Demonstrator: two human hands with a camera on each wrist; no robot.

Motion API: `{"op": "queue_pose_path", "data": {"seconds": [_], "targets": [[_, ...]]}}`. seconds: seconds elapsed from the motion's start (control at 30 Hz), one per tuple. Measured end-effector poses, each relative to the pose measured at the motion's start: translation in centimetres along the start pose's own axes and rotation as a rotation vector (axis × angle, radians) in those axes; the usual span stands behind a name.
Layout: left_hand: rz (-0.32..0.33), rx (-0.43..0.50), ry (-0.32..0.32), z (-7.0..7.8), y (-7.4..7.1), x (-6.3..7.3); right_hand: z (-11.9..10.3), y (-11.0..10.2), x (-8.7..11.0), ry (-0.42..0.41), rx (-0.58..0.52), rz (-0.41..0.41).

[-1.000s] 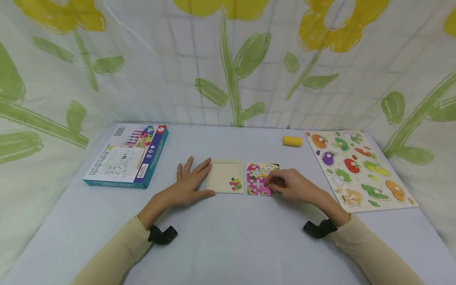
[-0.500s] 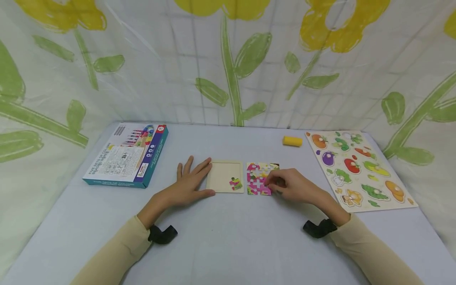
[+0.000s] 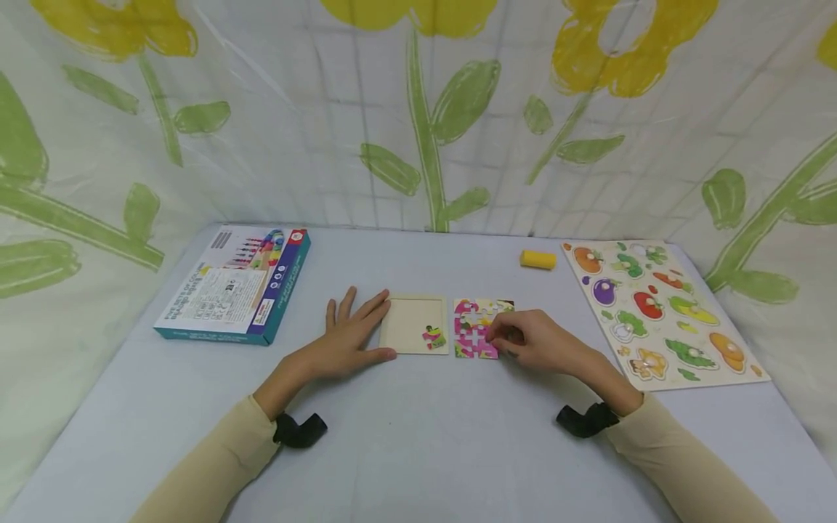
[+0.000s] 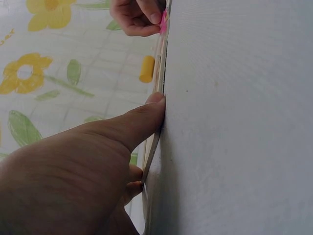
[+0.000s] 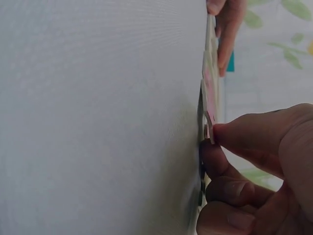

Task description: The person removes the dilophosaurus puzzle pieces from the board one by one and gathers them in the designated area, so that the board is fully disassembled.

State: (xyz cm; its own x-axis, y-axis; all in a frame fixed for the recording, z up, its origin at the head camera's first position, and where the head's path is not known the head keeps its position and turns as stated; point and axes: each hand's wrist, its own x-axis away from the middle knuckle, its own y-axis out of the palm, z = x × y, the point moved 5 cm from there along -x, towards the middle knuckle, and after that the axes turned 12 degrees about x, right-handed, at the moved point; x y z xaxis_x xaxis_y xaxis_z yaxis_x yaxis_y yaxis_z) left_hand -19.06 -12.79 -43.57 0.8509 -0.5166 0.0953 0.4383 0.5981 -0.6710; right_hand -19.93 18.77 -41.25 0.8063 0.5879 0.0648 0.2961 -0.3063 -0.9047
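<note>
My left hand (image 3: 344,343) lies with spread fingers at the left edge of a shallow square wooden puzzle tray (image 3: 405,323). In the left wrist view its thumb touches the tray's near edge. A small joined cluster of puzzle pieces (image 3: 433,338) sits in the tray's lower right corner. To the right of the tray, a square of pink and yellow puzzle pieces (image 3: 466,319) lies on the table. My right hand (image 3: 539,341) is at its right side, partly hiding it. Thumb and forefinger pinch a thin puzzle piece (image 5: 210,129), its edge slightly raised in the right wrist view.
A boxed set (image 3: 229,287) with a teal side lies at the left. Farther back is a yellow cylinder (image 3: 538,259). A large vegetable peg-puzzle board (image 3: 663,316) lies at the right. A flower-printed curtain (image 3: 294,131) hangs behind the table.
</note>
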Motion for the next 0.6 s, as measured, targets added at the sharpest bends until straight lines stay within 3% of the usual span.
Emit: {"op": "queue_pose_path", "data": {"seconds": [0.33, 0.6], "targets": [[-0.002, -0.001, -0.001, 0.1, 0.0, -0.1, -0.3, -0.2, -0.3, -0.013, 0.023, 0.054], [0.001, 0.016, 0.009, 0.2, 0.0, 0.0, -2.9, 0.2, -2.6, -0.084, 0.015, 0.053]]}}
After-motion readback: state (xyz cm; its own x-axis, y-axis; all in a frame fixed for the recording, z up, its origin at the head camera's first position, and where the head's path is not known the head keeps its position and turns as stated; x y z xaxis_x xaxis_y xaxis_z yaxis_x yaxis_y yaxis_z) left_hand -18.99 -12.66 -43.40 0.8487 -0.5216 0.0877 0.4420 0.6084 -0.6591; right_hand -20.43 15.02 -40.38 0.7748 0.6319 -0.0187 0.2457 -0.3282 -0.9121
